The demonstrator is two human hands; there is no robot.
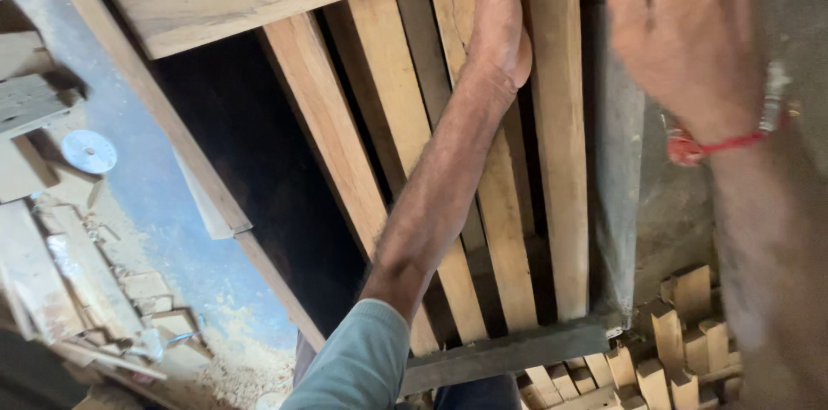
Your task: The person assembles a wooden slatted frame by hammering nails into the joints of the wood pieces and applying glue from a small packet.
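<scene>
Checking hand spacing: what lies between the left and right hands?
Head view: one upright pale wooden slat and a dark gap stand between the left hand and right hand.

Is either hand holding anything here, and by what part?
The left hand lies on an upright wooden slat near its upper end; a closed grip cannot be told. The right hand is blurred, open, holding nothing.
</scene>
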